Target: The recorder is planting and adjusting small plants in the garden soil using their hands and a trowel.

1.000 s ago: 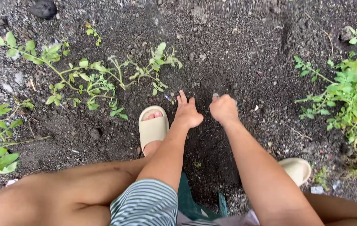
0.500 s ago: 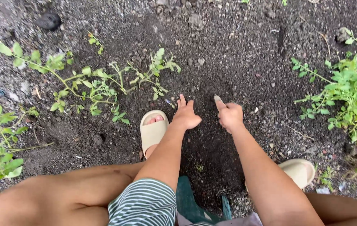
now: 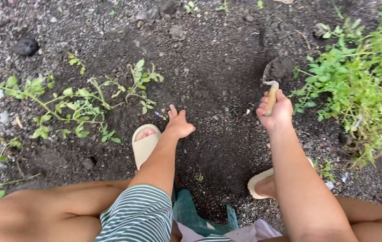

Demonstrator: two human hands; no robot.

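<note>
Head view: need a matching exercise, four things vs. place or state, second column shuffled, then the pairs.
Things:
1. trowel
2. left hand
3. left sandal
4. dark stone

Places or states:
A. fingers spread, down on the dark soil
B. far left of the picture, lying apart on the ground
C. gripped by its wooden handle in the right hand, blade caked with soil
D. beige, on the foot next to the left forearm

Pairs: 1-C, 2-A, 3-D, 4-B
</note>
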